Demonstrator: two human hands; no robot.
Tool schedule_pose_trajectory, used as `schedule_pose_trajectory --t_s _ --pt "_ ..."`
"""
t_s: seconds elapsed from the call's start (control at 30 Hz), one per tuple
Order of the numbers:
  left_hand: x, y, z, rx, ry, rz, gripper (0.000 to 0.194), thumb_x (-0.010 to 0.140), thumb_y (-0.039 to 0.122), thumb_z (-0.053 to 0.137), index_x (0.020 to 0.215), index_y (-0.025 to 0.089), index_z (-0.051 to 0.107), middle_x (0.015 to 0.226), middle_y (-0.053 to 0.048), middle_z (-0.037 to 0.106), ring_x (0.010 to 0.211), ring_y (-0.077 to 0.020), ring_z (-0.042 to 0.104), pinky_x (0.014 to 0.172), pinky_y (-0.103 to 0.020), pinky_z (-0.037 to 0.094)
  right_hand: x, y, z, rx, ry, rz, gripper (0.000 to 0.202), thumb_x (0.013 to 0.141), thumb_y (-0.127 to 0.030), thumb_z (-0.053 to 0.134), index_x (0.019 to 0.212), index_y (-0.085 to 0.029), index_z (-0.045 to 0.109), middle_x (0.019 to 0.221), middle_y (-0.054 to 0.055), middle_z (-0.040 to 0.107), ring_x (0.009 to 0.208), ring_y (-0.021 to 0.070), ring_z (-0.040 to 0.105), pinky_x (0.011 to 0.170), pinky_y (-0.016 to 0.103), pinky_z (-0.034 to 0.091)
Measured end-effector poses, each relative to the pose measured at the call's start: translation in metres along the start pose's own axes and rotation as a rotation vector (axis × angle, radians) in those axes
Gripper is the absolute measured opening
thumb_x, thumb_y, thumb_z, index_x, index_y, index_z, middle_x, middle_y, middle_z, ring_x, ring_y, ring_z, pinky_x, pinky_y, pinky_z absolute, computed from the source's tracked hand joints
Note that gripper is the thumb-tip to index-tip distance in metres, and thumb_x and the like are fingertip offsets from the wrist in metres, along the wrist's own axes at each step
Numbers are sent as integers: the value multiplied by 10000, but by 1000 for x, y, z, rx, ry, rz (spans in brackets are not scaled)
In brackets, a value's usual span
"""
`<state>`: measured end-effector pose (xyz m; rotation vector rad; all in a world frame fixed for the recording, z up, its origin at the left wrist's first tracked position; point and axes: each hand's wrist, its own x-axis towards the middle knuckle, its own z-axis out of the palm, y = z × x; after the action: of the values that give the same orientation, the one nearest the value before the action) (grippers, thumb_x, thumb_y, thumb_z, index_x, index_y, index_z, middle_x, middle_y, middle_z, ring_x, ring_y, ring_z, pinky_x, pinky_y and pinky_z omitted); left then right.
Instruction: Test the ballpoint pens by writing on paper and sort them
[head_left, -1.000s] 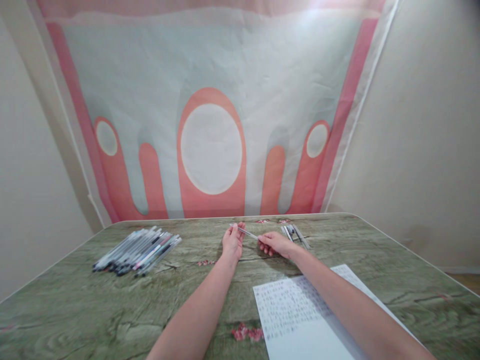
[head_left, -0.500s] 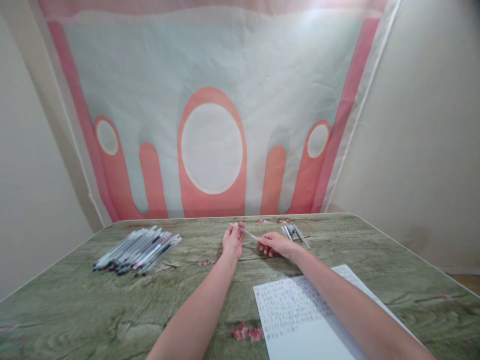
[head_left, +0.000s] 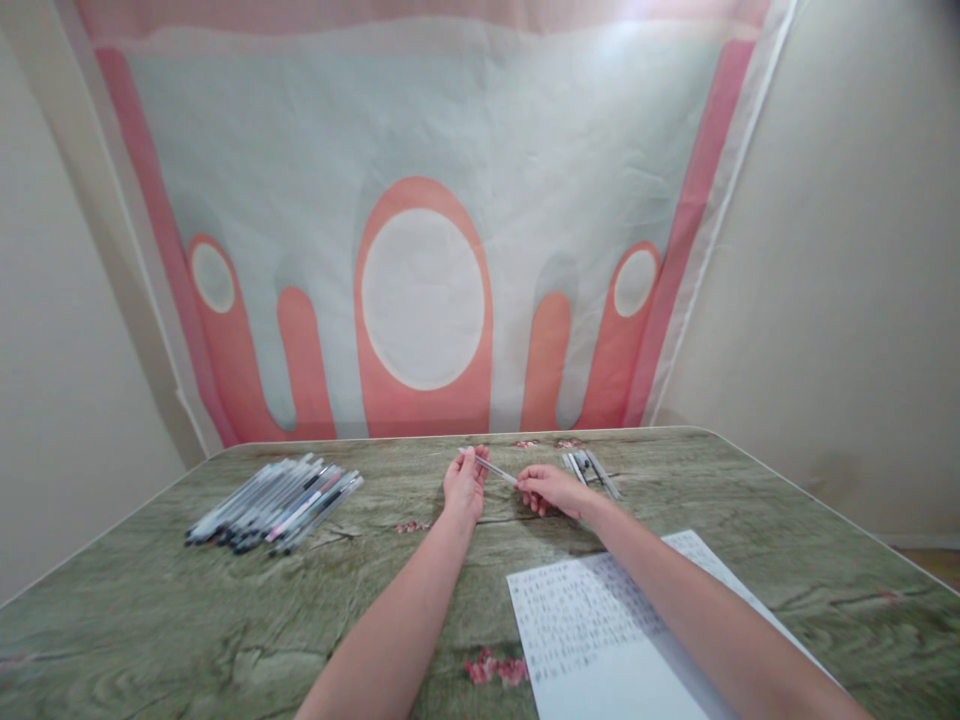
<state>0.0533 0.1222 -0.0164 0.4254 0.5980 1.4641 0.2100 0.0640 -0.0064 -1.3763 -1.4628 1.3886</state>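
Observation:
One slim, pale pen [head_left: 495, 469] spans the gap between my two hands, tilted down toward the right. My left hand [head_left: 465, 486] pinches its far left end between thumb and fingers. At the other end, the fingertips of my right hand [head_left: 551, 489] are closed on the pen. Just beyond my right hand lies a small group of pens [head_left: 590, 472]. Further off to the left, a large pile of pens [head_left: 277, 502] rests on the table, mostly clear-barrelled with dark ends.
A white sheet of paper [head_left: 570, 620] with rows of handwriting lies under my right forearm. The wood-patterned table [head_left: 225, 620] has printed pink flowers and a far edge close to a patterned cloth backdrop [head_left: 424, 300]. Plain walls stand on both sides.
Almost nothing differs. Both hands keep hold of the pen in nearly the same place, and the pen piles stay where they were.

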Motion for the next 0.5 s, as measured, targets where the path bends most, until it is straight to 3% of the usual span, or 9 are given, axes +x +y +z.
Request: schedule_pose_trajectory --t_s 0.13,0.37,0.5 --pt "1 4 -1 -10 18 37 82 763 158 564 791 146 488 773 -61 653 763 -143 640 735 -278 498 -9 -10 -5 -268 -13 20 120 722 -254 538 667 -150 513 502 -45 550 361 33 458 337 125 337" --pt "10 18 -7 -47 106 102 60 802 179 508 767 155 465 751 -51 647 768 -141 637 755 -296 491 -34 -27 -33 -626 -332 154 129 645 -233 577 574 -134 535 481 -13 579 383 71 500 365 152 358" --pt "16 21 -11 -58 171 161 95 825 191 465 736 157 471 731 -38 633 736 -121 630 740 -281 485 -41 -34 -51 -712 -332 198 107 640 -212 544 571 -130 548 494 -1 594 407 84 523 375 157 364"
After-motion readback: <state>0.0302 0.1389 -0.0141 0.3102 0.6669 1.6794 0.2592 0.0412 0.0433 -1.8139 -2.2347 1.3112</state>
